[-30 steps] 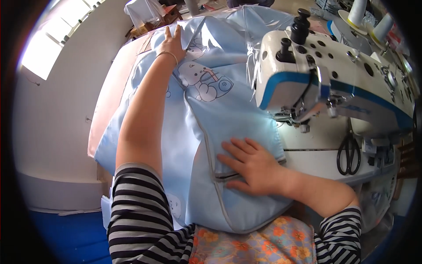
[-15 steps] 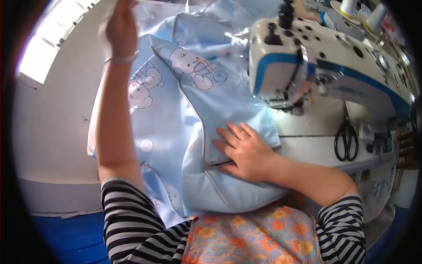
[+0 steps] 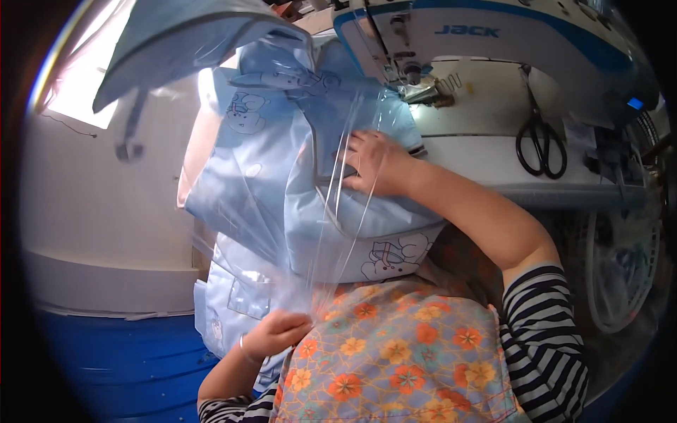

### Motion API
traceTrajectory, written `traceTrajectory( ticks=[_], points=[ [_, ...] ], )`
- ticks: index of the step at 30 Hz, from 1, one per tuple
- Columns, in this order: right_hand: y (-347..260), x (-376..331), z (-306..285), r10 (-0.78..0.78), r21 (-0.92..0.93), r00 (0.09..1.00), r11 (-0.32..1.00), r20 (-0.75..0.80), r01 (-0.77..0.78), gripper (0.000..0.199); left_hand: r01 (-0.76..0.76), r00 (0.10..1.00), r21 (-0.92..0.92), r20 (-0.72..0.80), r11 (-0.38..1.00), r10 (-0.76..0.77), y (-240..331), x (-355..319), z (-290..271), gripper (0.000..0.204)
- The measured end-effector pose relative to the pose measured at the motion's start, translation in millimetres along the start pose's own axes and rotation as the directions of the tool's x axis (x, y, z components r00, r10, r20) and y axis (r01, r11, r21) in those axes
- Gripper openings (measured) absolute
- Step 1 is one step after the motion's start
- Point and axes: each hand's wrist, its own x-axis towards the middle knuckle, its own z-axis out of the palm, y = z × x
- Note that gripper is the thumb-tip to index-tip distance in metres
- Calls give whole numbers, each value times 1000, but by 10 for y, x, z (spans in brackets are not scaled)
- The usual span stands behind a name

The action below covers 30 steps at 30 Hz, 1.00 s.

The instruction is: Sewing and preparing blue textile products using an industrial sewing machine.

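At the lower left, my left hand (image 3: pixel 276 333) is closed on the gathered end of a clear plastic sheet (image 3: pixel 331 233), held close to the flowered apron (image 3: pixel 395 352). The sheet stretches up in taut folds across the work. My right hand (image 3: pixel 377 163) lies with its fingers spread on light blue fabric (image 3: pixel 268 169) printed with white cartoon animals and edged with grey piping. Part of the plastic passes in front of that hand. A blue brim-like panel (image 3: pixel 204 39) with grey edging is raised at the upper left, partly cut off by the picture's edge.
A white and blue sewing machine (image 3: pixel 508 28) stands at the top right, its needle area close to the fabric. Black-handled scissors (image 3: pixel 541 148) lie on the white table (image 3: pixel 472 155). A white plastic basket (image 3: pixel 624 282) sits below the table edge at right. Blue flooring (image 3: pixel 120 359) shows lower left.
My left hand has come down from the upper left to near the apron, drawing the clear plastic with it. The blue panel has risen into view. My right hand remains on the fabric.
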Motion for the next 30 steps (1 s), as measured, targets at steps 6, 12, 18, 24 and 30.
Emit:
traceTrajectory(
  ticks=[6,12,18,24,30],
  points=[
    [-355,-940,-139,335,917,917,-392,216,-73,37,-209,951,249,279,946,136,208,498,181,21],
    [-604,-1215,-96,456,957,872,-288,177,-43,12,-548,750,703,653,453,-107,1126,892,36,32],
    [-713,-1236,-108,563,964,820,145,104,-222,13,-311,875,894,136,324,465,1960,2278,-325,50],
    [-771,-1274,-223,483,876,875,415,19,-247,19,-103,977,979,66,175,205,1652,2919,-284,32],
    [-487,-1486,-529,71,581,985,813,-160,36,26,-185,892,965,86,184,443,1328,2878,-504,19]
  ],
)
